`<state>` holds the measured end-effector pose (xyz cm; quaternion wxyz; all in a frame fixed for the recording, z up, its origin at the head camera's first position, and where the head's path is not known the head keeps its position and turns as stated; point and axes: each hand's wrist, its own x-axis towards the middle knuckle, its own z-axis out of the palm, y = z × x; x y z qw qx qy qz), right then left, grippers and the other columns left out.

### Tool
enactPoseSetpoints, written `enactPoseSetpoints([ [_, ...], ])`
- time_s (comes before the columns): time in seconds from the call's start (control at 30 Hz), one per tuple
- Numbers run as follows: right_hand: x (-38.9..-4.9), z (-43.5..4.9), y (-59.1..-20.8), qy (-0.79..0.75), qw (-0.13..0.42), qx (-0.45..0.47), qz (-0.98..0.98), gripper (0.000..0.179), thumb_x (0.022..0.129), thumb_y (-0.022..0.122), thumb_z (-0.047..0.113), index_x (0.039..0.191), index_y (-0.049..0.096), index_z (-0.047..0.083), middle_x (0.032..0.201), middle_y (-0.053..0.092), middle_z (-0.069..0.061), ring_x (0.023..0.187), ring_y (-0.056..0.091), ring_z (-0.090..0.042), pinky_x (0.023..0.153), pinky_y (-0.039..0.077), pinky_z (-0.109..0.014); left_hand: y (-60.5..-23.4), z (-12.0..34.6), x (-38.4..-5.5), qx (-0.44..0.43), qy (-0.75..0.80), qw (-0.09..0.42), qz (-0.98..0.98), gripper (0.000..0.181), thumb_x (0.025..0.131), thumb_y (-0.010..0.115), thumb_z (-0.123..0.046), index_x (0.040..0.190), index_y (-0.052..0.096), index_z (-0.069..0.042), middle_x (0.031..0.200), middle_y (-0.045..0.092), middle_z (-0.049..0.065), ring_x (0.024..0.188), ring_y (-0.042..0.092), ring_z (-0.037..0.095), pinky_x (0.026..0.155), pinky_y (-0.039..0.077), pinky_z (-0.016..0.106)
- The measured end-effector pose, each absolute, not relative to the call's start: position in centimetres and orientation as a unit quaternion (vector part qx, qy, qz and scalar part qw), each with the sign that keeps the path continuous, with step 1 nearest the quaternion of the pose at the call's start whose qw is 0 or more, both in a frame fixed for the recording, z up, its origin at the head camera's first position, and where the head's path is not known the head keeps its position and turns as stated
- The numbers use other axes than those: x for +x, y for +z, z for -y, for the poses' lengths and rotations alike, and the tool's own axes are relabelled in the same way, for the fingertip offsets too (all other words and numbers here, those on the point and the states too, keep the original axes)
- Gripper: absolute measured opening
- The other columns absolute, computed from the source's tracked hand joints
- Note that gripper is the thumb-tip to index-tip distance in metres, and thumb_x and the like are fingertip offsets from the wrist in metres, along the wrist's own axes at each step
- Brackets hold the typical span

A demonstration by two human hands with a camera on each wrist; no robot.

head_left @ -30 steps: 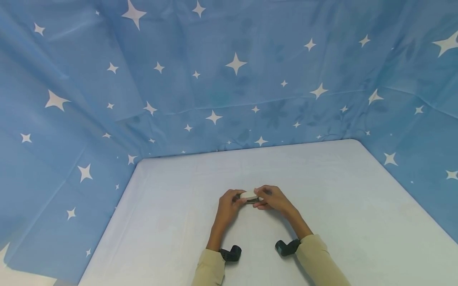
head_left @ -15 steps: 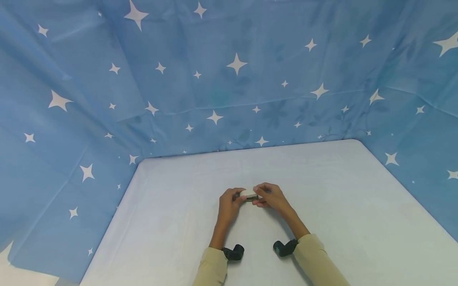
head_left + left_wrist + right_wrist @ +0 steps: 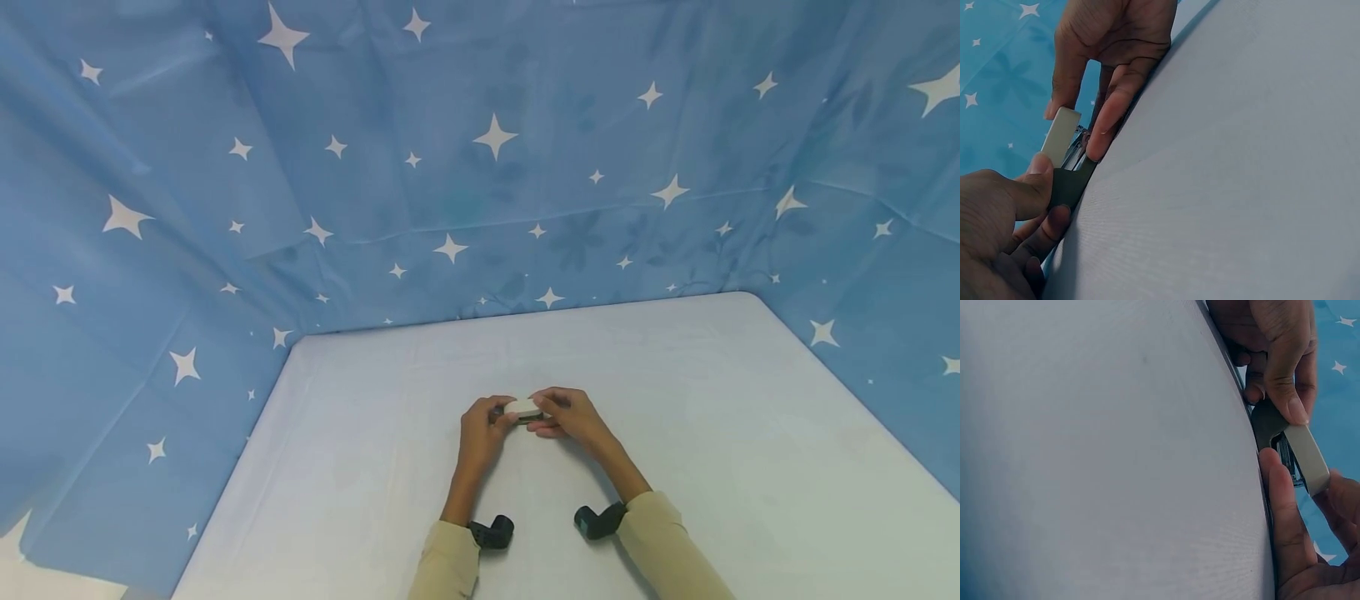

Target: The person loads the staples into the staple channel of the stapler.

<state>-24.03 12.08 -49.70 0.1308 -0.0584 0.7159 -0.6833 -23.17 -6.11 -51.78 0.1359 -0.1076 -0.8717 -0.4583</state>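
A small stapler with a cream top arm and a dark green base is held between both hands, close over the white table. Its metal inner parts show in the gap between arm and base. The left hand grips the hinge end, thumb on one side and fingers curled behind. At the front end, the right hand pinches the stapler, with a fingertip against the cream arm and other fingers along the base. The right hand's far fingers are partly hidden.
The white table spreads around both hands. Blue star-patterned cloth rises behind it and at both sides. Dark wrist-worn cameras sit by the beige sleeves.
Both hands keep hold of the stapler throughout. The right hand rises slightly, then lowers again, with small shifts at its fingertips.
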Motion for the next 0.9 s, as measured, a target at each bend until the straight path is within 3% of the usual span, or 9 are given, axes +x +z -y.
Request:
enactPoseSetpoints([
  [0.47,-24.22,-11.97,-49.73,-0.696,0.146,-0.094,-0.697,0.034,0.092,0.051,0.015,0.117,0.051,-0.008,0.100,0.058,-0.031,0.082,0.063,-0.039,0.069,0.051,-0.039,-51.18,6.58,-22.98,-0.093,-0.454,0.102,0.880,0.026,0.078,0.066,-0.031,0.100,0.066,-0.016,0.091,0.062,0.001,0.076,0.057,0.011,0.066,0.044,0.025],
  [0.73,-23.81,-12.10,-49.75,-0.692,0.141,-0.086,-0.703,0.042,0.092,0.053,0.024,0.120,0.048,-0.007,0.102,0.058,-0.027,0.082,0.064,-0.036,0.069,0.051,-0.038,-51.49,6.44,-23.00,-0.099,-0.463,0.112,0.874,0.027,0.078,0.066,-0.033,0.100,0.066,-0.017,0.092,0.063,0.000,0.077,0.058,0.010,0.067,0.045,0.025],
  [0.9,-23.80,-11.91,-49.28,-0.694,0.128,-0.057,-0.706,0.040,0.091,0.055,0.025,0.118,0.051,-0.004,0.100,0.060,-0.024,0.081,0.064,-0.035,0.067,0.052,-0.036,-51.58,6.30,-23.17,-0.132,-0.462,0.157,0.863,0.029,0.079,0.066,-0.030,0.102,0.065,-0.013,0.091,0.063,0.004,0.072,0.057,0.009,0.063,0.045,0.025],
])
